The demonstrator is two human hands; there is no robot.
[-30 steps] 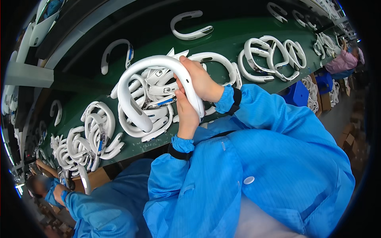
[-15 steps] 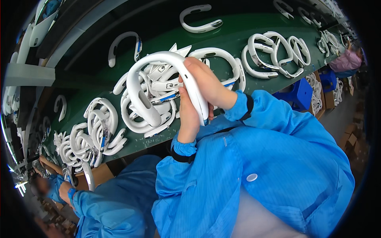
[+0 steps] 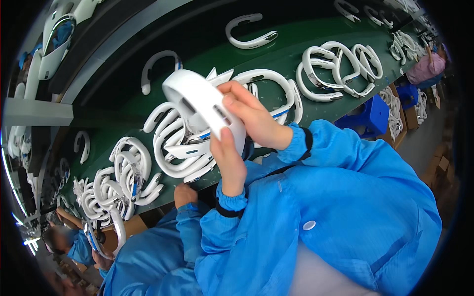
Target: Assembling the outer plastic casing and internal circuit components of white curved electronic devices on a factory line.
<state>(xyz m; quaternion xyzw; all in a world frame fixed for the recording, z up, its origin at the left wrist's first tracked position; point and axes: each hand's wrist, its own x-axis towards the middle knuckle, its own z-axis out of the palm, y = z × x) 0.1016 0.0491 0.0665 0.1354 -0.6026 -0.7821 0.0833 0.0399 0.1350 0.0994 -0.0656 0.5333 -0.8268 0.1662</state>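
Over a green worktable (image 3: 207, 55), a white curved neck fan housing (image 3: 205, 101) is held between both my hands. The fingers and thumb of my right hand (image 3: 259, 121) grip its right side. Lower down, my left hand (image 3: 231, 165) closes on the near end, its thumb pressed against the housing. A dark slot faces upward on the shell, and the far part of the curve is foreshortened. Behind and below it lies a pile of similar white neck fan housings (image 3: 165, 155), some showing blue strips. Part of this pile is hidden by the held piece.
More white housings lie in a cluster (image 3: 131, 163) at left and in a group (image 3: 340, 69) at right. A blue stool (image 3: 368, 116) stands beside the table. At lower left, a co-worker's hand (image 3: 185, 196) rests by the table edge. Another person (image 3: 427, 66) is far right.
The held housing has been turned, so its curve now looks shorter and its slot faces me. My hands shifted their grip slightly. The co-worker's hand has appeared by the table edge.
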